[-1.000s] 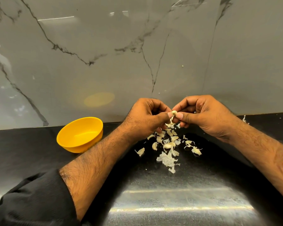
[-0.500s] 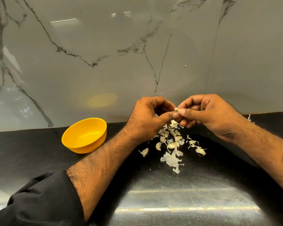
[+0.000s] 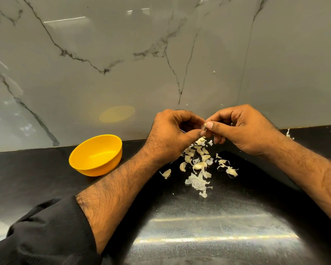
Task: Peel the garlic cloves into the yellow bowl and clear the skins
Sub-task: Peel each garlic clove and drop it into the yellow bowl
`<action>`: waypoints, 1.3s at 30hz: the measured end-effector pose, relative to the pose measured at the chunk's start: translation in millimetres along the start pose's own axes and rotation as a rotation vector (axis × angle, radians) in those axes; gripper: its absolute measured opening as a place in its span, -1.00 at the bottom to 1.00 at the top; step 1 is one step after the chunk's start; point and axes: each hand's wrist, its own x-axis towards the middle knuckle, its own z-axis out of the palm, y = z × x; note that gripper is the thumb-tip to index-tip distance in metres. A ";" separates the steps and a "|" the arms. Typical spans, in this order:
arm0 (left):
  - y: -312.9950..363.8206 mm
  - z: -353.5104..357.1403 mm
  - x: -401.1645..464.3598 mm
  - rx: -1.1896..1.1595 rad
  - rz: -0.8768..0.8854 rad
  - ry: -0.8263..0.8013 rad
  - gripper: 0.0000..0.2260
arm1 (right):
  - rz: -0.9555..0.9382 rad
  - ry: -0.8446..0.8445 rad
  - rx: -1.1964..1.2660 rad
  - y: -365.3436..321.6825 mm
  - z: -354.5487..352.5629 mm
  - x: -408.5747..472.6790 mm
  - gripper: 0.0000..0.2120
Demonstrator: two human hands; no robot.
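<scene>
Over black counter [image 3: 46, 169], both hands [image 3: 170, 134] [image 3: 243, 131] pinch one small pale, seemingly half-skinned clove [image 3: 204, 126].

Head-worn view, down onto counter [image 3: 46, 178]

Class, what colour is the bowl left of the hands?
Yellow: the bowl, seen clearly in the head view.

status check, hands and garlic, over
Left hand and right hand both pinching one garlic clove. Yellow bowl looks empty. Skins piled below. Nothing blocking.
</scene>
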 end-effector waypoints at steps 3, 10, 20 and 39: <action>-0.4 1.0 -0.9 -0.014 -0.008 0.007 -0.84 | -0.002 -0.024 0.001 -0.9 0.0 -0.2 -0.89; -1.4 1.2 -0.6 -0.033 -0.018 0.014 -0.85 | 0.003 -0.031 -0.019 -1.3 -3.0 0.3 -0.89; -3.5 3.8 0.0 -0.017 -0.035 0.006 -0.84 | -0.007 -0.001 -0.074 -0.8 1.6 -0.2 -0.86; 0.7 -2.7 0.8 -0.104 -0.080 -0.023 -0.91 | -0.091 0.030 -0.188 -8.2 -2.4 -4.5 -0.88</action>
